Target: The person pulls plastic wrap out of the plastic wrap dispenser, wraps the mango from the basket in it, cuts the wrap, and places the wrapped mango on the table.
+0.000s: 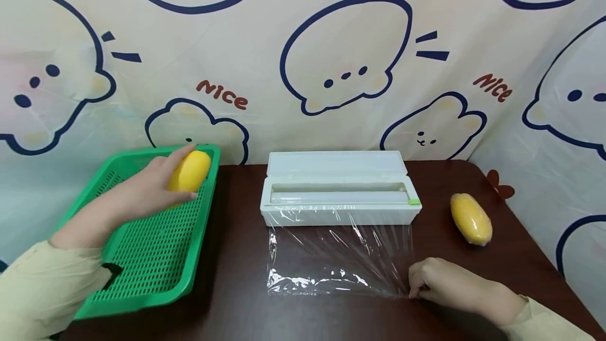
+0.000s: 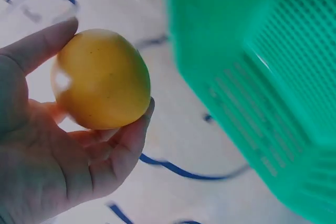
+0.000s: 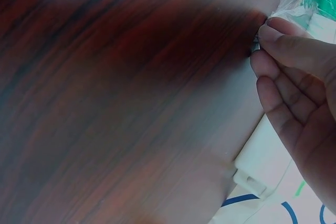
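Clear film (image 1: 331, 264) ends in a near right corner pinched between the thumb and fingers of the right hand (image 1: 445, 280); its near edge runs leftward from those fingertips. A strip of dark wood-grain tabletop (image 1: 241, 262) separates the sheet's left edge from the green basket (image 1: 189, 272), and more shows between the right fingers and the table's right side. The film is glossy, with slanting creases fanning back from the pinch (whether it lies on the wood or hangs just over it, I cannot tell). Beyond the right fingertips it leads to a boxy white dispenser (image 1: 341, 217) with its lid (image 1: 336, 163) raised, a pale roll (image 1: 331, 197) in the slot and a lime-green tab (image 1: 414, 201) at the right end. Farther back, right of those fingers, rests a wrapped yellow fruit (image 1: 471, 219). The left hand (image 1: 147, 188) grips a smooth, rounded yellow fruit (image 1: 191, 170), thumb and fingers round its sides, above the far part of the perforated basket; its palm side is hidden from the head view. A cream sleeve (image 1: 52, 283) covers the basket's left side. Past all fingers hangs a pale backdrop (image 1: 265, 41), its navy outlines cut off at the top.
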Demonstrator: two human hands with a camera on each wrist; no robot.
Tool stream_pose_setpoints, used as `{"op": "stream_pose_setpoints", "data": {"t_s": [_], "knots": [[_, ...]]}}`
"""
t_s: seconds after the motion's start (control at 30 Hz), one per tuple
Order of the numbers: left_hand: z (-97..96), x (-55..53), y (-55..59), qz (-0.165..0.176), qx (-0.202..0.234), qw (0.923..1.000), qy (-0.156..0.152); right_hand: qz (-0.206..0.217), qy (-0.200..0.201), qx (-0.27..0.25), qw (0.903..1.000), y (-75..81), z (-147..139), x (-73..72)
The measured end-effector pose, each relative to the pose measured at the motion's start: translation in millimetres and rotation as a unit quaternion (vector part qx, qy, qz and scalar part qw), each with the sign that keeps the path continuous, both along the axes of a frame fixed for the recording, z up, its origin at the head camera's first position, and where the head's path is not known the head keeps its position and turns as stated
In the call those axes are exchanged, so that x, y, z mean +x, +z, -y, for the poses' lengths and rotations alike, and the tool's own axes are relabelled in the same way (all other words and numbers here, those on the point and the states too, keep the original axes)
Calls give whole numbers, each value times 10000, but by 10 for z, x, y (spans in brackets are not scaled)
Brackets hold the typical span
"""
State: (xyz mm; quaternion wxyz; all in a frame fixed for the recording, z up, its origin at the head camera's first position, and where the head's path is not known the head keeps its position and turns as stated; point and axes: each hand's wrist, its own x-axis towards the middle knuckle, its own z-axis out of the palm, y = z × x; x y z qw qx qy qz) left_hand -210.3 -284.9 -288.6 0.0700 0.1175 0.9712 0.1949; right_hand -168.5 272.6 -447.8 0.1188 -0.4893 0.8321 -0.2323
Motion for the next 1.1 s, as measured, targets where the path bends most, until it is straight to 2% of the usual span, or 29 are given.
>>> {"op": "stream_pose_setpoints", "data": {"t_s": [0.1, 0.27, 0.37, 0.43, 0.53, 0.63, 0.73, 0.9, 1.0, 1.1], "knots": [[-265, 174, 32, -179, -21, 9998, -18, -78, 2, -11, 10000, 25, 27, 3], [-665, 514, 37, -792, -46, 9966, -203, -255, 221, -254, 9991, -76, 35, -14], [-854, 704, 29, -1101, 67, 9932, -380, -241, 193, -209, 9993, -57, 91, 1], [-974, 807, 12, -1300, 138, 9902, -492, -239, 102, -166, 9995, -13, 138, 17], [-1169, 899, -53, -1505, 237, 9861, -665, -326, 65, -108, 9994, 45, 167, 32], [-1395, 929, -146, -1393, 270, 9870, -752, -298, 39, -21, 9995, 74, 147, 47], [-1615, 889, -260, -1083, 379, 9892, -908, -240, -10, 38, 9997, 84, 111, 55], [-1940, 706, -516, -814, 644, 9844, -1423, -268, -26, 88, 9996, 96, 66, 62], [-2105, 603, -684, -654, 608, 9820, -1661, -327, -13, 117, 9994, 95, 55, 59], [-2226, 550, -845, -494, 482, 9820, -1758, -380, 9, 118, 9992, 92, 57, 60]]}}
